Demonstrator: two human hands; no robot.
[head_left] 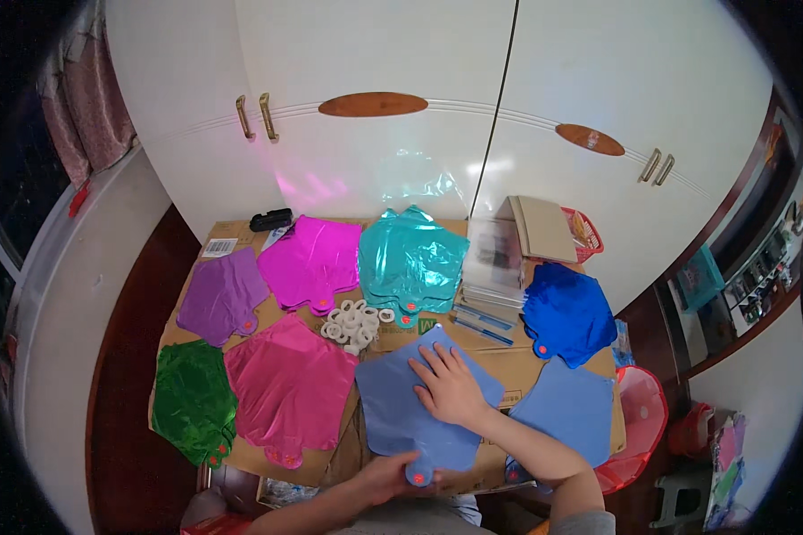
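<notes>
A flat pale blue foil balloon lies on the cardboard-covered table right in front of me. My right hand presses flat on its middle, fingers spread. My left hand grips the balloon's neck at its lower end, beside a small red valve spot. A pile of small white rings sits just beyond the balloon.
Stacks of flat foil balloons surround it: green, pink, purple, magenta, teal, dark blue, light blue. Clear packets, pens, a red basket, a pink bin stand right.
</notes>
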